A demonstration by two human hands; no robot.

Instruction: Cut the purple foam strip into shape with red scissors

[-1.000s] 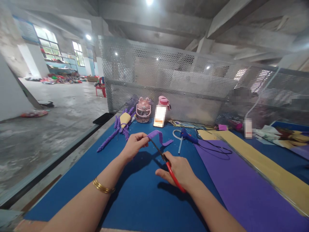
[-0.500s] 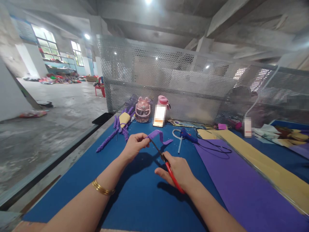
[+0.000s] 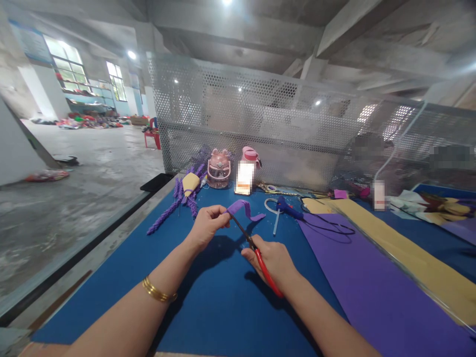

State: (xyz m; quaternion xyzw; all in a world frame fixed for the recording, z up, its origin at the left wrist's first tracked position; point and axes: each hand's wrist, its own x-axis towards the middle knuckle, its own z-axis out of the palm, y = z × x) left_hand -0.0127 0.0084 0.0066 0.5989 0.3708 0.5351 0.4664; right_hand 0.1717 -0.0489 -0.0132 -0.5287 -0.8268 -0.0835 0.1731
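A: Where do we find the purple strip (image 3: 243, 204)?
B: Over the middle of the blue tabletop (image 3: 223, 312). We see one end pinched between the thumb and fingers of our left hand (image 3: 208, 225), with no visible gap. The rest arches up, then trails rightward in a soft, flat ribbon.

A: And our right hand (image 3: 277, 259)?
B: Wrapped around the scissors (image 3: 267, 272), with smooth red handles and slim dark blades. The tips reach the strip beside our left fingertips, but we can't tell whether the blades are parted.

A: What has just changed?
B: Our right thumb, which stuck out to the side, has drawn in nearer the handle. The strip has kept its shape and place, so we judge this a small adjustment of hold, with little alteration to the strip itself.

A: What lies further out?
B: To the right, a blue tool (image 3: 290, 208) trails a looped black cord, with a translucent rod (image 3: 276, 223) just beside it. Past those lie a smooth, matte purple sheet (image 3: 345, 267) and a long yellow sheet (image 3: 390, 248). To the left, we have knobbly purple strands (image 3: 163, 221) around a flat-faced yellow piece (image 3: 191, 183). Behind everything stands a perforated metal panel (image 3: 230, 106).
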